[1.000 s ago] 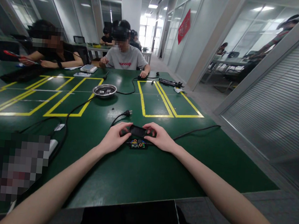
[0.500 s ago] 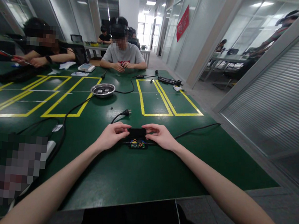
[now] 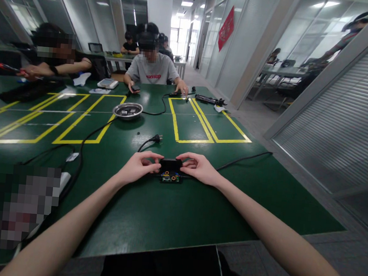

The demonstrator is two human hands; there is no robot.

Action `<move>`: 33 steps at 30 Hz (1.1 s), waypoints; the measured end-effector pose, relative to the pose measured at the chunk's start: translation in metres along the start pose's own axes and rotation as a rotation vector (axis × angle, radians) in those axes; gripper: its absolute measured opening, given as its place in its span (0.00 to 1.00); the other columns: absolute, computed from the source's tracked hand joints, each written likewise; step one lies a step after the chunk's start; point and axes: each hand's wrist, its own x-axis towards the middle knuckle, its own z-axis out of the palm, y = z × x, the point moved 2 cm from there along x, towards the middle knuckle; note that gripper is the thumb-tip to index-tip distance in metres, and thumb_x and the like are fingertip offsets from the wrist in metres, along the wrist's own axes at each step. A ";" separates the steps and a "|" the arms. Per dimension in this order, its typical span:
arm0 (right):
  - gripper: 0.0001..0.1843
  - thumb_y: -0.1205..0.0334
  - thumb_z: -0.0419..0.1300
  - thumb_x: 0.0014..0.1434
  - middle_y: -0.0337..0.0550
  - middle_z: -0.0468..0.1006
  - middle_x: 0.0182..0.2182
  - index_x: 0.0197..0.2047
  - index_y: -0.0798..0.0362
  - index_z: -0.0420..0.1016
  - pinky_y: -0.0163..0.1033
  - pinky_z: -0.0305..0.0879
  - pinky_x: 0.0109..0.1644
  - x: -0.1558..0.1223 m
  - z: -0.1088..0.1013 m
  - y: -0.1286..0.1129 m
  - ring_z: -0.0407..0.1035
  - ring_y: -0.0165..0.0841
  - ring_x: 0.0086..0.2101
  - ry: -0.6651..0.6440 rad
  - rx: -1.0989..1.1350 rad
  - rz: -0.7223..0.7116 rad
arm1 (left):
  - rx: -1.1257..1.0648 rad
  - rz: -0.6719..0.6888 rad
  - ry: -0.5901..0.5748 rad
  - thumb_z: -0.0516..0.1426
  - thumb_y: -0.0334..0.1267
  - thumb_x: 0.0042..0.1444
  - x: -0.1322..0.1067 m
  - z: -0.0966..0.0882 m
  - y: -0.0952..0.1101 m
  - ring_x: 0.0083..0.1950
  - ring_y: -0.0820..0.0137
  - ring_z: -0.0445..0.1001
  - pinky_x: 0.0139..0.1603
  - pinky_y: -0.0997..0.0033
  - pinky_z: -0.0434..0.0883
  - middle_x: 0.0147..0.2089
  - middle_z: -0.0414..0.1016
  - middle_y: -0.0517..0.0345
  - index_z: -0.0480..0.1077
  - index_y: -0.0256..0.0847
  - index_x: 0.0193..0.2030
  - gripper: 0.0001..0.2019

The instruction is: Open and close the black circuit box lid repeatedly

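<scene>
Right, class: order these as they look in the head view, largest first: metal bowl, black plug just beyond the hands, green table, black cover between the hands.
1. Green table
2. Metal bowl
3. Black cover
4. Black plug

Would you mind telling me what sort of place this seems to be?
Probably an office used as an electronics workshop: there are glass partitions, a green table marked with yellow tape, and an exposed circuit board.

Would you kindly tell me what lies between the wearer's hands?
In the head view, the left hand and right hand hold a black cover; an exposed circuit board shows just below it.
</scene>
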 end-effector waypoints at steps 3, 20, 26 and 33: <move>0.17 0.55 0.67 0.57 0.45 0.83 0.42 0.47 0.54 0.80 0.39 0.77 0.44 -0.001 0.000 -0.003 0.78 0.32 0.35 0.015 0.002 -0.010 | -0.042 0.069 -0.030 0.64 0.49 0.56 -0.001 -0.003 0.002 0.39 0.64 0.81 0.38 0.67 0.77 0.39 0.80 0.50 0.79 0.35 0.48 0.20; 0.06 0.64 0.71 0.53 0.42 0.74 0.39 0.36 0.53 0.81 0.42 0.74 0.46 -0.010 -0.001 -0.019 0.73 0.33 0.40 -0.159 -0.231 -0.302 | 0.340 0.283 -0.140 0.69 0.55 0.47 -0.006 0.000 0.010 0.39 0.66 0.76 0.41 0.67 0.75 0.43 0.78 0.52 0.77 0.37 0.41 0.24; 0.07 0.66 0.71 0.54 0.42 0.73 0.40 0.37 0.53 0.80 0.43 0.73 0.49 -0.011 -0.001 -0.020 0.73 0.34 0.41 -0.176 -0.333 -0.330 | 0.713 0.387 -0.096 0.70 0.48 0.48 -0.008 0.011 0.010 0.38 0.66 0.75 0.40 0.68 0.72 0.39 0.77 0.57 0.75 0.41 0.44 0.20; 0.27 0.65 0.71 0.55 0.50 0.76 0.50 0.58 0.53 0.75 0.46 0.72 0.54 -0.010 0.009 -0.014 0.73 0.40 0.49 -0.186 -0.566 -0.425 | 0.840 0.513 -0.045 0.63 0.44 0.58 -0.009 0.014 0.014 0.39 0.63 0.76 0.38 0.67 0.71 0.36 0.78 0.53 0.76 0.38 0.43 0.12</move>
